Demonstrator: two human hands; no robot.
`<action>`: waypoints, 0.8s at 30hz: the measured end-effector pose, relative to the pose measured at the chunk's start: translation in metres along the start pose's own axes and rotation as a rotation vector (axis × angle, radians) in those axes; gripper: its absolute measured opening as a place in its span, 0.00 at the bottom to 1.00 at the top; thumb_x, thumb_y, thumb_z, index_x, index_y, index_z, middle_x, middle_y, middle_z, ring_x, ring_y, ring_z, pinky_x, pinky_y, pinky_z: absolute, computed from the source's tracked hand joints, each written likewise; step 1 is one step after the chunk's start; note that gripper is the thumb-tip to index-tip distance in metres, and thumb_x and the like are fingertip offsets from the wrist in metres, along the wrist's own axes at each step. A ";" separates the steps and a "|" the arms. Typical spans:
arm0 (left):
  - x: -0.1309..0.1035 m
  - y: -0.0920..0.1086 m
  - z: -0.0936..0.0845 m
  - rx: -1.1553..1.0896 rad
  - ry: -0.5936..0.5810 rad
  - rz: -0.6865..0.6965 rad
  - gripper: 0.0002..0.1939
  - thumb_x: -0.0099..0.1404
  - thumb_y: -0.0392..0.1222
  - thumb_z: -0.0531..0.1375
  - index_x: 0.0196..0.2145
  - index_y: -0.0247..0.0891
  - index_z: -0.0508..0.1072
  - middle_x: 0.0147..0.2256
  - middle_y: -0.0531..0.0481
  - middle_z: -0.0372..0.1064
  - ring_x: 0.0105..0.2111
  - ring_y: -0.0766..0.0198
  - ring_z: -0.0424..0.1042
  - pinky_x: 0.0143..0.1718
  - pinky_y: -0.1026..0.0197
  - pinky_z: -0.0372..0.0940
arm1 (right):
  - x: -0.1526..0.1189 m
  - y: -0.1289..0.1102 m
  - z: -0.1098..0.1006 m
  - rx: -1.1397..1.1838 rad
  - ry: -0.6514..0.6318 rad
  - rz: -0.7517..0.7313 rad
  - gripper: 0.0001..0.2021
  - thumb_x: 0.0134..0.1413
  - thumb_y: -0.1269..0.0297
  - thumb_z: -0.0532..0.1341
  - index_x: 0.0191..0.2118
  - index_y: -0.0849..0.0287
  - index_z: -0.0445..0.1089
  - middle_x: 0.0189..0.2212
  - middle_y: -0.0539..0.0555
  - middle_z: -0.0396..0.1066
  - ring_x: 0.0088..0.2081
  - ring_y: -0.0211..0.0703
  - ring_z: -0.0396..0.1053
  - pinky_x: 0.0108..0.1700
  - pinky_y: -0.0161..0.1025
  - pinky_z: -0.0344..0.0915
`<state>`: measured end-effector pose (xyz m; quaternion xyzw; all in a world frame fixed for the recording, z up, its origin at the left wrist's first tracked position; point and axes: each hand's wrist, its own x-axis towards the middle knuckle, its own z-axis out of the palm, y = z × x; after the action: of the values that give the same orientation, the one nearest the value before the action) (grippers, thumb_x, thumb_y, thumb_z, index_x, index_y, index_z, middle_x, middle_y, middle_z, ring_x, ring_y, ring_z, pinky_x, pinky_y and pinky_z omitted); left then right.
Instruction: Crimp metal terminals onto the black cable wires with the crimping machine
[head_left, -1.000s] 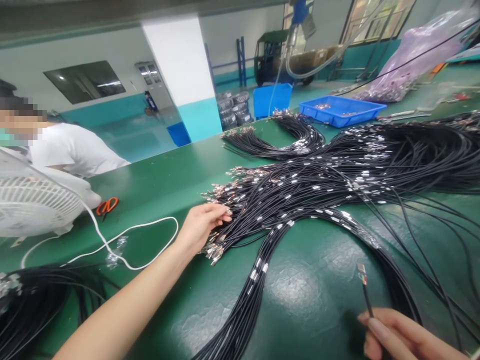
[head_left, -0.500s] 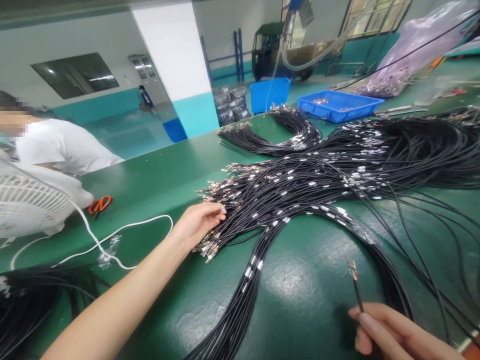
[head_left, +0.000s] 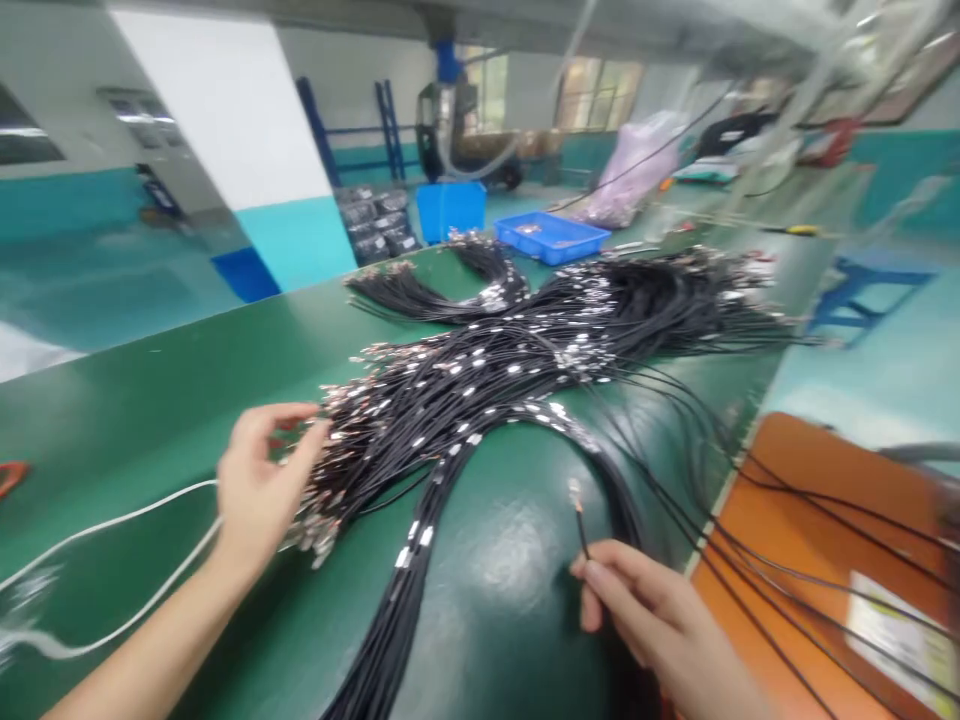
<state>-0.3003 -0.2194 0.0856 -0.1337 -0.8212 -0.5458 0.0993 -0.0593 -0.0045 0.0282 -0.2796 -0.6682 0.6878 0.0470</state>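
My right hand pinches one black cable between thumb and fingers, just below its end. A small metal connector with a bit of orange showing tips that cable and points up. At the left end of a large pile of black cables, my left hand has its thumb and index finger curved and slightly apart, close to the connector ends. Nothing clearly shows between them. White labels are dotted along the cables. A curved bundle of black cables lies in front of the pile.
The green table carries a white cord at left and a blue tray behind the pile. Another cable bundle lies at the back. An orange seat or board is beside the table, with loose cables hanging over it.
The view has turned right, bringing the orange surface into sight. My left hand's thumb and index finger have come apart beside the connector ends. My right hand still holds its cable.
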 end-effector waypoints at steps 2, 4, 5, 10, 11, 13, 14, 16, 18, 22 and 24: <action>-0.008 0.010 0.010 0.139 -0.107 0.184 0.06 0.56 0.45 0.63 0.33 0.44 0.73 0.37 0.55 0.68 0.39 0.59 0.65 0.46 0.57 0.58 | 0.001 -0.005 -0.004 0.006 -0.013 -0.036 0.19 0.57 0.48 0.56 0.28 0.61 0.67 0.19 0.48 0.65 0.16 0.30 0.47 0.18 0.31 0.40; -0.019 0.021 0.026 0.126 -0.368 0.223 0.07 0.58 0.47 0.61 0.32 0.44 0.73 0.34 0.54 0.70 0.35 0.59 0.67 0.40 0.58 0.61 | 0.000 -0.009 -0.008 0.010 -0.006 -0.070 0.18 0.59 0.51 0.55 0.30 0.62 0.68 0.20 0.49 0.66 0.17 0.30 0.48 0.19 0.31 0.42; -0.025 0.028 0.036 0.092 -0.514 0.215 0.07 0.59 0.48 0.60 0.31 0.43 0.73 0.33 0.53 0.70 0.33 0.60 0.67 0.37 0.58 0.61 | -0.001 -0.011 -0.010 0.015 0.001 -0.087 0.17 0.59 0.51 0.54 0.31 0.62 0.68 0.20 0.49 0.66 0.18 0.30 0.49 0.19 0.31 0.43; -0.059 0.061 0.091 -0.024 -0.954 0.273 0.07 0.63 0.43 0.56 0.33 0.42 0.74 0.32 0.51 0.69 0.34 0.61 0.68 0.36 0.60 0.62 | -0.011 -0.017 -0.015 0.072 0.003 -0.148 0.15 0.60 0.54 0.54 0.32 0.62 0.66 0.21 0.48 0.66 0.19 0.30 0.49 0.21 0.31 0.44; -0.065 0.066 0.101 -0.037 -1.008 0.298 0.07 0.63 0.41 0.55 0.36 0.42 0.73 0.32 0.51 0.68 0.34 0.62 0.67 0.37 0.61 0.62 | -0.014 -0.020 -0.017 0.084 0.012 -0.163 0.15 0.60 0.54 0.54 0.32 0.61 0.66 0.22 0.48 0.66 0.20 0.30 0.49 0.22 0.31 0.45; -0.078 0.076 0.120 -0.049 -1.119 0.369 0.11 0.63 0.38 0.55 0.43 0.43 0.71 0.33 0.52 0.66 0.34 0.63 0.67 0.37 0.61 0.62 | -0.019 -0.028 -0.023 0.097 0.059 -0.225 0.14 0.60 0.55 0.55 0.31 0.61 0.66 0.23 0.47 0.64 0.21 0.31 0.52 0.23 0.31 0.49; -0.083 0.080 0.130 -0.046 -1.177 0.423 0.14 0.62 0.36 0.55 0.47 0.44 0.68 0.34 0.52 0.64 0.35 0.63 0.66 0.39 0.61 0.62 | -0.022 -0.033 -0.028 0.101 0.097 -0.267 0.14 0.59 0.55 0.56 0.30 0.60 0.66 0.23 0.47 0.62 0.22 0.32 0.54 0.24 0.31 0.52; -0.094 0.089 0.150 -0.022 -1.291 0.571 0.17 0.60 0.35 0.56 0.48 0.44 0.66 0.36 0.51 0.64 0.38 0.62 0.65 0.41 0.59 0.62 | -0.029 -0.046 -0.040 0.116 0.175 -0.351 0.14 0.58 0.55 0.57 0.28 0.59 0.66 0.21 0.45 0.59 0.23 0.33 0.56 0.27 0.32 0.56; -0.102 0.099 0.172 0.005 -1.346 0.728 0.12 0.61 0.34 0.55 0.42 0.42 0.68 0.37 0.50 0.65 0.39 0.60 0.65 0.42 0.58 0.62 | -0.039 -0.060 -0.054 0.139 0.246 -0.418 0.13 0.59 0.56 0.56 0.29 0.59 0.65 0.18 0.45 0.57 0.22 0.34 0.57 0.28 0.33 0.57; -0.104 0.129 0.217 0.010 -1.353 0.889 0.04 0.57 0.32 0.58 0.27 0.40 0.69 0.29 0.51 0.68 0.31 0.61 0.67 0.36 0.60 0.62 | -0.061 -0.082 -0.085 0.164 0.444 -0.540 0.11 0.59 0.56 0.56 0.34 0.58 0.67 0.19 0.46 0.60 0.22 0.35 0.60 0.28 0.33 0.61; -0.093 0.154 0.241 0.003 -1.354 0.885 0.06 0.55 0.33 0.60 0.22 0.39 0.69 0.21 0.55 0.64 0.24 0.65 0.65 0.30 0.63 0.62 | -0.070 -0.090 -0.098 0.156 0.555 -0.577 0.11 0.58 0.55 0.56 0.41 0.56 0.67 0.25 0.49 0.67 0.27 0.37 0.66 0.32 0.34 0.66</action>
<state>-0.1659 0.0491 0.0985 -0.7476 -0.5750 -0.2556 -0.2125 0.0153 0.0612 0.1408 -0.2513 -0.6272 0.5935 0.4373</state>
